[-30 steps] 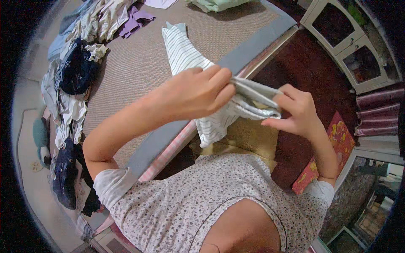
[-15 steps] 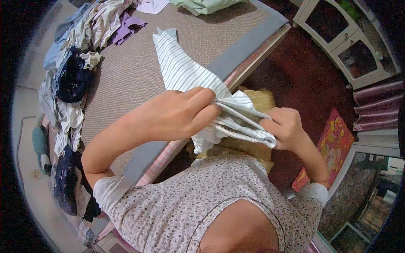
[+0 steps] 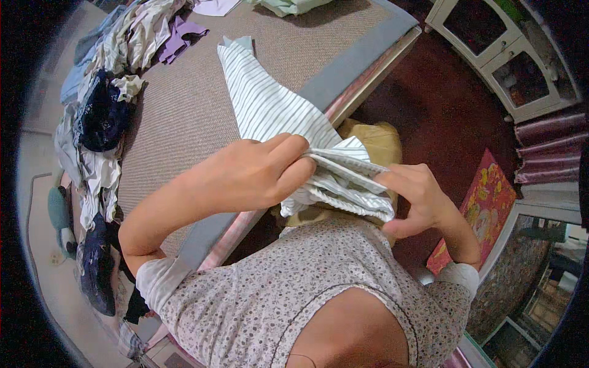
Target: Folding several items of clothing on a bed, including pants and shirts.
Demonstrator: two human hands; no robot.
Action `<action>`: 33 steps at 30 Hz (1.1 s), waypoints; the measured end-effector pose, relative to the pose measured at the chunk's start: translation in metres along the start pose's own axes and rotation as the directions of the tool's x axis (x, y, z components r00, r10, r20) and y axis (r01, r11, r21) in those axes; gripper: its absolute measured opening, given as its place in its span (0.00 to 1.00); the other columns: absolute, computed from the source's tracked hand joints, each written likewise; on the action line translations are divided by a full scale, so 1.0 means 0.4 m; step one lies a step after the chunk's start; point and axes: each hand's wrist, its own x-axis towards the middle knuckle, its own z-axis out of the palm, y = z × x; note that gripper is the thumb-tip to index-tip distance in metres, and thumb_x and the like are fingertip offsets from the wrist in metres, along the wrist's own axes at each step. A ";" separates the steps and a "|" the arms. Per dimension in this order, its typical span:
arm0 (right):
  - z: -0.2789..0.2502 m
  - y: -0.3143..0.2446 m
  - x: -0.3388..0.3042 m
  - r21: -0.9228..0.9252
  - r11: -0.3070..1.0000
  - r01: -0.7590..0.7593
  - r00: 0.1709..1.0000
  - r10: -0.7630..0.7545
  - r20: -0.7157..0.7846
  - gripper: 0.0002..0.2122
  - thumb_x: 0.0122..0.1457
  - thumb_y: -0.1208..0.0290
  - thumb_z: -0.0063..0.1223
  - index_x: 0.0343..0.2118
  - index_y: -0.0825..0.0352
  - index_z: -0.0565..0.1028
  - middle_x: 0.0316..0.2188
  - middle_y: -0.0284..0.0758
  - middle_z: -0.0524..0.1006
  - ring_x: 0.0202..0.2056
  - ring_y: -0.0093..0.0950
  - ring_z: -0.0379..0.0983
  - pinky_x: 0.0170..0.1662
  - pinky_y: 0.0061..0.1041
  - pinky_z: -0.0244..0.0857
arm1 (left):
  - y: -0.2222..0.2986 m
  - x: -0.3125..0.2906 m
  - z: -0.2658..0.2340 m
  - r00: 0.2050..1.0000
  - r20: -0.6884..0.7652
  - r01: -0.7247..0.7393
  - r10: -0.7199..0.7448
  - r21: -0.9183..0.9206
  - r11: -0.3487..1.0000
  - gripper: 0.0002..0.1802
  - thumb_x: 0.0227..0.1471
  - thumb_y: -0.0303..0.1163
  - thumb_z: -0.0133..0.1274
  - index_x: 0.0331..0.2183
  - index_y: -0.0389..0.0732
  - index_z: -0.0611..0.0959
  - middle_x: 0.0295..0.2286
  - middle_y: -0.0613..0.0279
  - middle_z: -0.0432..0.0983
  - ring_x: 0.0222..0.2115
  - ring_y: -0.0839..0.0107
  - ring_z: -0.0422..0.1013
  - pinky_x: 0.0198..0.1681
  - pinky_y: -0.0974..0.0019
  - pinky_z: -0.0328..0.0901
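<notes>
A white shirt-like garment with thin dark stripes (image 3: 270, 98) stretches from the bed across to my lap, its gathered end lifted between my hands. My left hand (image 3: 264, 168) is closed, pinching the folded edges near the middle of the gathered part. At the other end of these folds is my right hand (image 3: 420, 199), its fingertips touching the cloth and its thumb spread away below. Several layers and a thick rolled edge show between the hands. Folds hide the garment's full shape.
A woven mat with a grey border (image 3: 362, 55) covers the bed. Piled clothes (image 3: 104, 116) line its left side, with a purple cloth (image 3: 182, 38) and a pale green cloth (image 3: 291, 5) farther off. To the right stand a white cabinet (image 3: 491, 58) and a red patterned mat (image 3: 481, 208).
My right hand has loosened from a closed grip; its thumb has come down and away from the cloth edge. My left hand keeps its pinch almost in place.
</notes>
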 end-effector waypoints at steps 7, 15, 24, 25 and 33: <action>0.008 -0.018 0.001 -0.028 0.997 -0.073 0.997 0.073 -0.001 0.12 0.34 0.70 0.48 0.25 0.67 0.66 0.17 0.38 0.66 0.19 0.35 0.65 0.22 0.28 0.60 | 0.000 -0.002 -0.002 0.999 0.050 0.007 -0.007 0.011 1.000 0.10 0.38 0.29 0.44 0.27 0.35 0.68 0.27 0.54 0.63 0.21 0.66 0.66 0.14 0.69 0.63; 0.017 -0.022 0.008 -0.366 0.924 -0.110 0.994 0.098 -0.051 0.07 0.34 0.71 0.46 0.19 0.66 0.64 0.13 0.37 0.64 0.15 0.32 0.65 0.17 0.28 0.60 | -0.001 0.004 0.021 0.999 0.031 -0.024 0.020 0.113 0.993 0.09 0.35 0.28 0.44 0.25 0.35 0.68 0.23 0.58 0.61 0.20 0.70 0.64 0.12 0.72 0.62; 0.064 0.024 0.033 -0.573 0.809 -0.131 0.990 0.134 -0.037 0.17 0.28 0.56 0.55 0.16 0.64 0.65 0.13 0.35 0.65 0.13 0.29 0.65 0.14 0.26 0.59 | -0.003 0.021 0.049 0.993 -0.098 -0.042 0.059 0.169 0.985 0.09 0.32 0.28 0.46 0.20 0.36 0.66 0.18 0.62 0.58 0.17 0.73 0.62 0.11 0.74 0.59; 0.073 0.029 0.040 -0.576 0.794 -0.194 0.981 0.165 -0.103 0.19 0.26 0.53 0.55 0.16 0.63 0.65 0.14 0.35 0.65 0.14 0.29 0.65 0.15 0.25 0.59 | -0.004 0.021 0.051 0.996 -0.076 -0.026 0.035 0.115 0.993 0.09 0.33 0.27 0.46 0.23 0.34 0.67 0.20 0.60 0.59 0.18 0.70 0.62 0.11 0.72 0.61; 0.106 0.090 0.092 -0.518 0.830 -0.208 0.953 0.054 -0.298 0.12 0.25 0.67 0.52 0.16 0.64 0.65 0.18 0.36 0.65 0.20 0.31 0.66 0.21 0.28 0.60 | -0.020 0.027 0.060 0.987 -0.151 0.059 -0.047 0.080 0.995 0.09 0.33 0.29 0.46 0.21 0.35 0.65 0.18 0.60 0.58 0.17 0.69 0.62 0.11 0.71 0.60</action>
